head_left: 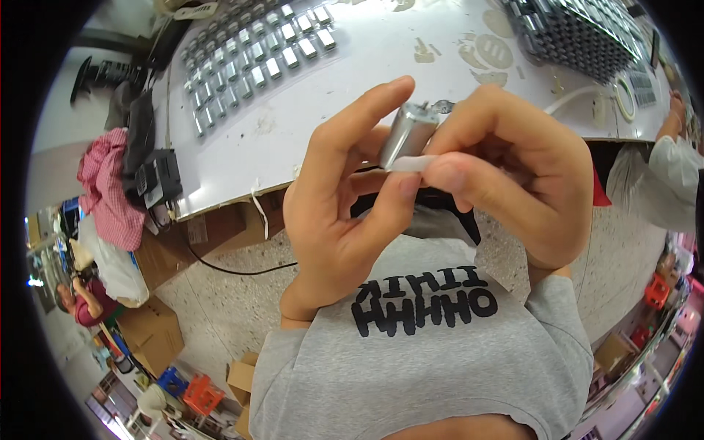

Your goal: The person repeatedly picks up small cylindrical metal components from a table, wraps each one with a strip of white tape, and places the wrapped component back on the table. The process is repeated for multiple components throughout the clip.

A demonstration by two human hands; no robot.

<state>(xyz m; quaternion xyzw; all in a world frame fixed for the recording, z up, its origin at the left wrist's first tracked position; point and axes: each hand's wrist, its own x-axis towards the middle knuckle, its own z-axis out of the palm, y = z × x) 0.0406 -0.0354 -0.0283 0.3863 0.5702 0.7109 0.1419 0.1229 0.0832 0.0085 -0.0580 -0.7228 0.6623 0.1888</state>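
A small silver cylindrical electric motor is tilted in front of me, above the near edge of the table, its shaft end up. My left hand is closed round its lower part, thumb below and forefinger stretched past its top. Across the motor's lower end lies a short white strip, perhaps tape or paper. Thumb and bent forefinger of my right hand pinch the strip's right end. The other right fingers curl behind, partly hidden. Whether the strip sticks to the motor, I cannot tell.
Rows of similar motors stand on the white table at the left. A dense stack of motors is at the far right, near a roll of white tape. A black device sits at the left edge. Another person's sleeve shows at right.
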